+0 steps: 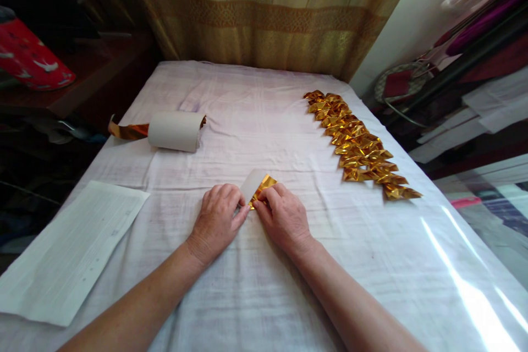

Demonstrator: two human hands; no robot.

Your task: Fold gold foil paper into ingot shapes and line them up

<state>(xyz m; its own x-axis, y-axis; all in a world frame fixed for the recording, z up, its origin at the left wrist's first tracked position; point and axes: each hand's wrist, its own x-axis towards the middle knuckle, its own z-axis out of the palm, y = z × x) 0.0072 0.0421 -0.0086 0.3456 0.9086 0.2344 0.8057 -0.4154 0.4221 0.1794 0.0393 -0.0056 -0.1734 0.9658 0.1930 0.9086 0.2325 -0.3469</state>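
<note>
Between my two hands, on the white cloth, lies a small piece of gold foil paper (264, 185) with a pale underside, partly folded over at a slant. My left hand (220, 212) pinches its near left corner between thumb and fingers. My right hand (284, 214) is closed on the gold side, thumb and fingertips close to the left thumb. Part of the paper is hidden under the fingers. At the right are rows of folded gold foil pieces (355, 140), laid overlapping in a long band. A pale roll (173, 132) with a strip of gold foil (130, 131) sticking out rests at the back left.
A printed white sheet of paper (74, 253) lies at the left edge of the cloth-covered table (256, 297). A red patterned cylinder (35, 55) stands on a dark cabinet at the left. A gold curtain (264, 16) hangs behind; cloths and a rack line the right.
</note>
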